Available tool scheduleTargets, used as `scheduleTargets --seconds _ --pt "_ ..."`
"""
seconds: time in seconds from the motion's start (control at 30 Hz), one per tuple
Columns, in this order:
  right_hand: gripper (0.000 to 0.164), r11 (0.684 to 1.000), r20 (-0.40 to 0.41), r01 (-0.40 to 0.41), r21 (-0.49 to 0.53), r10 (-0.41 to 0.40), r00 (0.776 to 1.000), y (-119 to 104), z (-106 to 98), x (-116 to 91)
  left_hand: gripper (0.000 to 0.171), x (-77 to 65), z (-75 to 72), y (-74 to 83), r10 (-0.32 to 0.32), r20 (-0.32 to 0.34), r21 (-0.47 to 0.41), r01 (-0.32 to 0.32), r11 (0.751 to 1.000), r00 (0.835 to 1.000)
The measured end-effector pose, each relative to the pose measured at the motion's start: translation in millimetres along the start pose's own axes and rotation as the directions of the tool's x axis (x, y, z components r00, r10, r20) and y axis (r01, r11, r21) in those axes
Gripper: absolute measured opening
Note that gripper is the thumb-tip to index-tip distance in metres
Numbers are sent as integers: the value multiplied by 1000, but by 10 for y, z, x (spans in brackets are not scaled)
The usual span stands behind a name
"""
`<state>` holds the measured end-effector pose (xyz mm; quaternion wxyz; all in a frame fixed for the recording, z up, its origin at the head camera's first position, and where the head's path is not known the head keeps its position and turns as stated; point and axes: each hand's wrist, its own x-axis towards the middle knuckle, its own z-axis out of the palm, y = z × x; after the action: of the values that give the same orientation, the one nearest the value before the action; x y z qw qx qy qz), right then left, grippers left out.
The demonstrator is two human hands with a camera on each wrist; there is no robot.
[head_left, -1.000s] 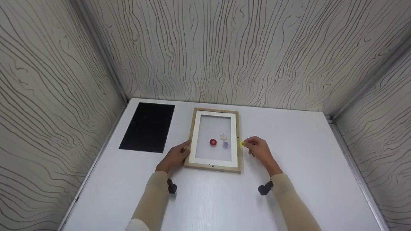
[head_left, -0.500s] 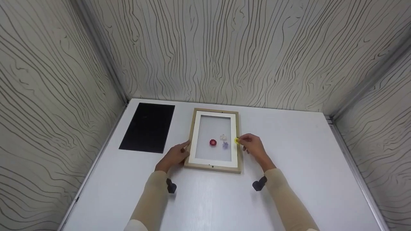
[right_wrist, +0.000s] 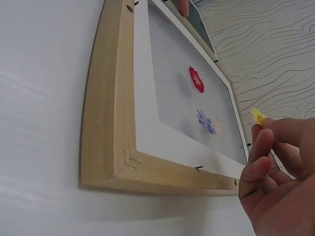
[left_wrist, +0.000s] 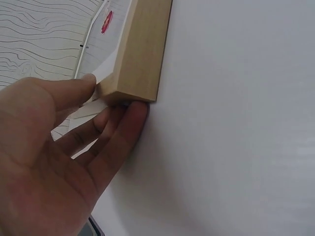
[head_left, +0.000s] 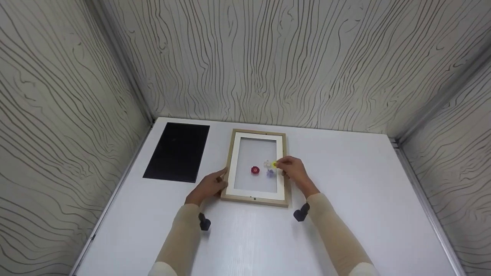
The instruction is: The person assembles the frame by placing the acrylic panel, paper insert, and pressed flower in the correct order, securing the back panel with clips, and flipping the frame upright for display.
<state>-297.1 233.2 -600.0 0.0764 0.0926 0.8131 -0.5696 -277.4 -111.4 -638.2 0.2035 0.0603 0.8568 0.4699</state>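
The right hand [head_left: 294,169] pinches a small yellow flower [head_left: 274,164] above a rectangular pale-wood frame's [head_left: 268,202] right side; the left hand [head_left: 210,186] grips its left, long axis toward the worktop's [head_left: 345,165] far edge

- Frame [right_wrist: 106,98]: pale wood, white inner border, lying near the table's [head_left: 368,191] far edge; the left hand [head_left: 207,188] grips its left edge.
- Red flower [head_left: 255,170]: inside the frame, near its middle.
- White flower [head_left: 266,163]: toward the frame's right edge.
- Purple flower [head_left: 270,173]: just on the white one's near side.
- Yellow flower [right_wrist: 257,116]: pinched by the right hand [head_left: 293,168], raised, at the frame's right side.
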Motion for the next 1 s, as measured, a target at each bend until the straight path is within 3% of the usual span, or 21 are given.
scheduleTargets --seconds 0.3,0.7,1.0 --pt "26 1000 -7 -25 -3 25 1000 -46 72 100 64 18 4 -34 -9 8 -29 9 1000 1000" --pt "23 993 11 -72 95 71 997 -132 125 214 63 16 -2 -38 7 3 -12 -7 1000 1000" --pt "23 995 6 -63 74 63 998 -197 183 286 62 33 3 -33 5 -19 10 -5 1000 1000"
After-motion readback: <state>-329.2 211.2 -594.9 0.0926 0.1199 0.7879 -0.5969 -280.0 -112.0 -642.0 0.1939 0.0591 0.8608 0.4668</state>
